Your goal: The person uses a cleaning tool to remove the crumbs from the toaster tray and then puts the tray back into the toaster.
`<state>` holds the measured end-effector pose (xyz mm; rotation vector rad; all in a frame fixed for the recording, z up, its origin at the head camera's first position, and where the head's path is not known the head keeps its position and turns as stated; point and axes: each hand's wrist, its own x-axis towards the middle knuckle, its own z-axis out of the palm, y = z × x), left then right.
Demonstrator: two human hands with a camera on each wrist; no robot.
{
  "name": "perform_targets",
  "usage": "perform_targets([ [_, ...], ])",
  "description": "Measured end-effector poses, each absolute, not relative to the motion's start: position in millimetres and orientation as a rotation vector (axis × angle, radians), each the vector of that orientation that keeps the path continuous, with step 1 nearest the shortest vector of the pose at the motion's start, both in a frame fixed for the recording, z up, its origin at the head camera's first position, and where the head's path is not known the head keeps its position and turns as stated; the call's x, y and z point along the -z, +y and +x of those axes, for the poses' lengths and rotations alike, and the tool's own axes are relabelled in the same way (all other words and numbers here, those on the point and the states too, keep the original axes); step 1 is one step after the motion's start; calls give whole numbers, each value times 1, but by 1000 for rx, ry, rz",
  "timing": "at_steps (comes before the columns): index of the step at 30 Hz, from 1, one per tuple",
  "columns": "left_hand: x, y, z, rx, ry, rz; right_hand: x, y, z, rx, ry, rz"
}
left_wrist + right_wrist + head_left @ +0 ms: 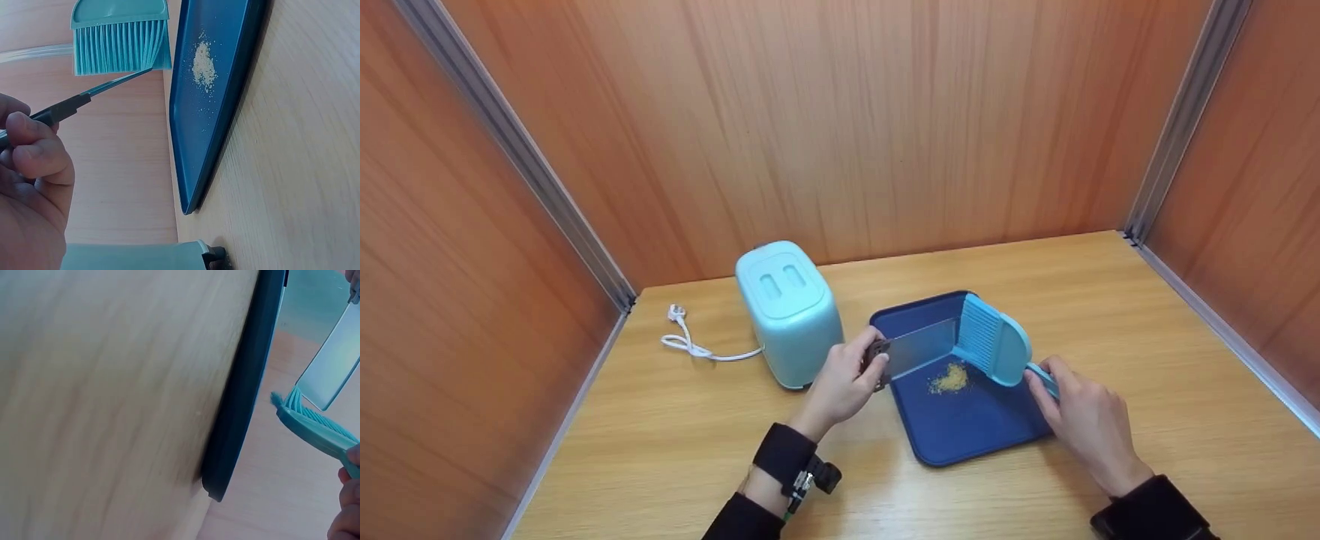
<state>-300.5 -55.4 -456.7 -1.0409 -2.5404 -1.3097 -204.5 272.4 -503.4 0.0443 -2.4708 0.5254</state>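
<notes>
A thin metal crumb tray [922, 349] with a dark end grip is held in my left hand [840, 379], thumb and fingers pinching the grip. It stands tilted on edge above a dark blue tray [982, 431]. My right hand [1087, 420] grips the handle of a light blue hand brush [1011, 349]. In the left wrist view the bristles [115, 49] meet the far end of the crumb tray, some bending against it. Below them, a small heap of pale yellow crumbs [951, 379] lies on the blue tray.
A light blue toaster [799, 337] stands left of the blue tray, slot openings up. Its white cord [712, 354] and plug [676, 313] lie on the wooden table [660, 442] farther left. Wood-grain panels [885, 135] enclose the table at the back and both sides.
</notes>
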Motion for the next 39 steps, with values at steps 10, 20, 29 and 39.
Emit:
perform_targets([
  [10, 457, -57, -301, 1292, -2540, -1019, 497, 269, -204, -588, -2315, 65],
  [20, 456, -57, -301, 1303, -2541, -1015, 499, 265, -203, -564, -2415, 63],
  [29, 457, -58, -301, 1293, -2537, -1013, 498, 263, -199, -688, -2422, 73],
  [39, 456, -58, -301, 1314, -2529, -1009, 491, 261, -196, -920, -2281, 6],
])
